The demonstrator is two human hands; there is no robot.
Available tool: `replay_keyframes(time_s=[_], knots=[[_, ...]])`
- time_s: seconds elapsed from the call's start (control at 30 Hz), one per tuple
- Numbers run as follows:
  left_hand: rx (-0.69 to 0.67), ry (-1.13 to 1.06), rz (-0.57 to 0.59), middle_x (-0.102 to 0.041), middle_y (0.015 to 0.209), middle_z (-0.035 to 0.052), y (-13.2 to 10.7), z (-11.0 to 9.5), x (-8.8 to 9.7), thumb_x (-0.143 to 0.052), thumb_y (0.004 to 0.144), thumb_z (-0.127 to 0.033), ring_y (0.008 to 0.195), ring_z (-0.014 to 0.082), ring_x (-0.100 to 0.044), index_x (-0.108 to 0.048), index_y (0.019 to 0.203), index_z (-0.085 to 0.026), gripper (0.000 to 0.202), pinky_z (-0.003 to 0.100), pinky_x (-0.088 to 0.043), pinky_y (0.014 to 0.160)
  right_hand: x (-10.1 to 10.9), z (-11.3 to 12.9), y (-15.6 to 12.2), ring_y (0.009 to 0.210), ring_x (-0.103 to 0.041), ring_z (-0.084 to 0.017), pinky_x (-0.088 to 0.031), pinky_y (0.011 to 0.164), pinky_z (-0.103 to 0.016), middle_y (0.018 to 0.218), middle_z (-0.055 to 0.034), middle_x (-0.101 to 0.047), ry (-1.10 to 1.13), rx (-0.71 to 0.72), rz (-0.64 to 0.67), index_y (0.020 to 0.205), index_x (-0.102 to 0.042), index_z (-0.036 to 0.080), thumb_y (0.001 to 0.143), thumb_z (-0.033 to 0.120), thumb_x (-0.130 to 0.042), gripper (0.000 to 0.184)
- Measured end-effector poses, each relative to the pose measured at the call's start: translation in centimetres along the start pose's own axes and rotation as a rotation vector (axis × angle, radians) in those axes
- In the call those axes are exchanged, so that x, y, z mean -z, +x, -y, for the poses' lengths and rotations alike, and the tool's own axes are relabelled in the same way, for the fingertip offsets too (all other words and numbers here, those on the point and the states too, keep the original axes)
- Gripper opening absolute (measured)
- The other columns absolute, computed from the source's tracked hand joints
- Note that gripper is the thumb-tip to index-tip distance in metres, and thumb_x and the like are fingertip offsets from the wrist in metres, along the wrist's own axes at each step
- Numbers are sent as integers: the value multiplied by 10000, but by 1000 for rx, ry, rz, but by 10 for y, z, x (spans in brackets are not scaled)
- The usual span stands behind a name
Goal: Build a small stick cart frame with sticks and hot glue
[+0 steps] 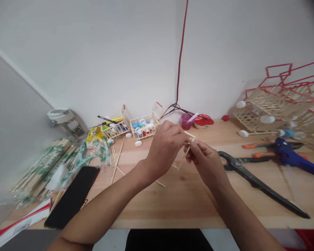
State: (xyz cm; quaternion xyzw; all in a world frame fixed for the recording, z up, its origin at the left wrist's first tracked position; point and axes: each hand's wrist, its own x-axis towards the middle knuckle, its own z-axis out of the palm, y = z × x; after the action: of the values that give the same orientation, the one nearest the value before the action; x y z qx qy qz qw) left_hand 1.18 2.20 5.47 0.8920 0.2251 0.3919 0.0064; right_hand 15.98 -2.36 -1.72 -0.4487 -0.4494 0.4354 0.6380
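Note:
Above the middle of the wooden table, both hands meet at a small frame of thin wooden sticks (183, 158). My left hand (169, 141) is closed, its fingertips pinched at the frame's upper corner; the fingers partly hide that corner. My right hand (204, 158) pinches the frame's right side between thumb and fingers. One stick of it slants down between the hands towards the tabletop. Loose cut sticks (117, 164) lie to the left of my left forearm. To the right of my right hand are large black-handled shears (256, 177).
Two small stick carts (145, 127) holding bottle caps and other items stand by the wall. Bigger stick carts (274, 104) are stacked right, near a blue glue gun (288, 153). Wrapped chopsticks (42, 167), a black phone (73, 197) and a lidded jar (68, 123) occupy the left.

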Motion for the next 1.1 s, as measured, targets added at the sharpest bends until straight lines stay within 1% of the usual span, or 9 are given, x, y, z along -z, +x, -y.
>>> replay_keyframes(time_s=[0.1,0.2,0.27,0.33,0.47,0.57,0.67,0.9,1.1], knots=[[10,10,-17,-689,893,50,-1,-1,2,-593,950,-256,910,193,-529,-716,842,-195,175,334,-422,831,0,3,-1,586,-467,-99,-354,563,-243,625,12,-559,-44,26,-16,730,-655,191,889,491,-647,340],[112,-34,-73,-698,991,59,-3,-5,10,-658,906,-206,994,204,-565,-685,952,-189,56,356,-434,900,-1,4,-2,575,-471,-90,-357,564,-236,617,16,-552,-74,35,-59,735,-672,188,895,487,-639,340],[241,-97,-103,-699,1026,58,-5,-5,16,-704,862,-171,1004,201,-587,-658,973,-187,121,356,-449,908,-2,3,-2,578,-476,-87,-364,569,-233,635,15,-561,-56,25,-77,778,-700,188,893,486,-641,325],[412,-187,-100,-699,986,50,-7,-4,21,-745,820,-183,915,184,-607,-643,974,-182,184,337,-472,845,-2,2,-3,583,-482,-88,-371,572,-233,645,13,-568,-49,22,-88,810,-716,188,888,489,-646,319],[690,-494,15,-698,846,46,-7,3,24,-769,783,-287,756,150,-617,-663,943,-137,244,283,-484,701,-3,3,-4,580,-486,-100,-383,585,-241,608,17,-554,-98,21,-104,787,-706,188,885,503,-640,337],[712,-559,88,-702,781,41,-5,6,23,-736,798,-309,692,128,-603,-691,815,-129,186,248,-450,633,-4,6,-5,575,-486,-102,-387,591,-245,612,16,-564,-121,34,-114,767,-696,192,879,498,-645,330],[691,-528,65,-688,714,19,-3,6,21,-699,811,-279,646,115,-582,-697,746,-140,154,237,-428,604,-4,8,-7,580,-489,-108,-390,594,-250,627,10,-577,-131,42,-108,716,-663,195,873,483,-654,329],[756,-566,4,-661,645,1,-4,-2,18,-675,806,-275,595,106,-561,-675,681,-149,177,228,-411,577,-3,7,-7,583,-487,-109,-389,593,-250,635,10,-573,-119,21,-98,739,-664,193,874,478,-654,315],[760,-568,9,-678,672,9,-4,-4,16,-660,819,-249,636,116,-573,-698,699,-145,163,235,-411,604,-4,7,-6,588,-489,-104,-394,591,-246,663,7,-589,-125,40,-118,736,-663,190,873,472,-654,313]])
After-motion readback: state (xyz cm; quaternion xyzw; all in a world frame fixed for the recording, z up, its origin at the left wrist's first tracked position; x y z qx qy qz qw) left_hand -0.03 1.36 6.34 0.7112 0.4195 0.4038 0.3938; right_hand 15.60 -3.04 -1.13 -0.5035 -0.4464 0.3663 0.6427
